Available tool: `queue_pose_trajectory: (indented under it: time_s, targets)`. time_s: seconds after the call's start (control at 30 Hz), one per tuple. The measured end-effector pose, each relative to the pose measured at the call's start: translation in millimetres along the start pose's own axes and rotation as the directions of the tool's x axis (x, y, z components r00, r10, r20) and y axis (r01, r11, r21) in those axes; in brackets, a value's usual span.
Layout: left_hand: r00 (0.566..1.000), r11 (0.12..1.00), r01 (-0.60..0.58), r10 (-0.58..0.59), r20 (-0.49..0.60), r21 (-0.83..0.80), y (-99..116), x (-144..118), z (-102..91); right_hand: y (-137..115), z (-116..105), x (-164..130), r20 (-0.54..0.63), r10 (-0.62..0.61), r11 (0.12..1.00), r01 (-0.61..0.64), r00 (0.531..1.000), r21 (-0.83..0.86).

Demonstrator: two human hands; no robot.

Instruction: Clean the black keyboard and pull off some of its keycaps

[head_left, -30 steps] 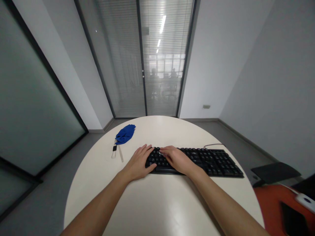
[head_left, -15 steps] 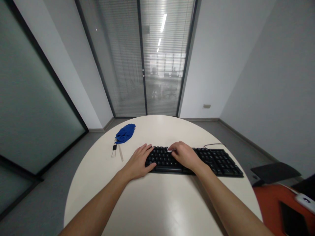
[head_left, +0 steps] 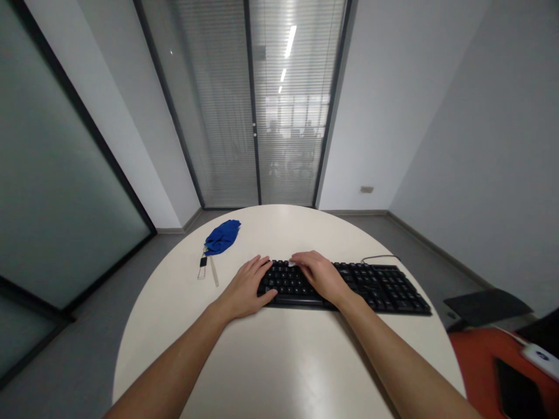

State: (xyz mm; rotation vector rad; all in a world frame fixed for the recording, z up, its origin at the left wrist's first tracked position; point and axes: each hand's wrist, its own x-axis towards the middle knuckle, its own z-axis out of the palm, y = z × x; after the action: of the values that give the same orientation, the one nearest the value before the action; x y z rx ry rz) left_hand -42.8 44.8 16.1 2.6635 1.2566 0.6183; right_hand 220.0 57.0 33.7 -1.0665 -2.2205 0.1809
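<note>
1. My left hand [head_left: 247, 286] lies open, flat at the left end of the black keyboard [head_left: 371, 285].
2. My right hand [head_left: 321, 275] rests open-fingered on its keys.
3. Keyboard sits mid-counter [head_left: 271, 361].

Black keyboard [head_left: 349, 282], cream-white round table [head_left: 271, 361], blue cloth [head_left: 222, 237], orange chair [head_left: 480, 366]
</note>
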Motion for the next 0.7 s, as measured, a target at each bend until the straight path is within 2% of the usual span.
queue_pose_trajectory:
  time_s: [0.4, 0.7]
  targets:
    - [1.0, 1.0, 0.011, -0.011, 0.015, -0.008, 1, 0, -3.6, -2, -11, 4, 0.133, 0.078, 0.99, -0.061, 0.988, -0.127]
    - [0.999, 1.0, 0.018, -0.018, 0.031, -0.017, 2, -1, -4.2, 9, -16, -2, 0.036, 0.237, 0.952, -0.224, 0.971, -0.21]
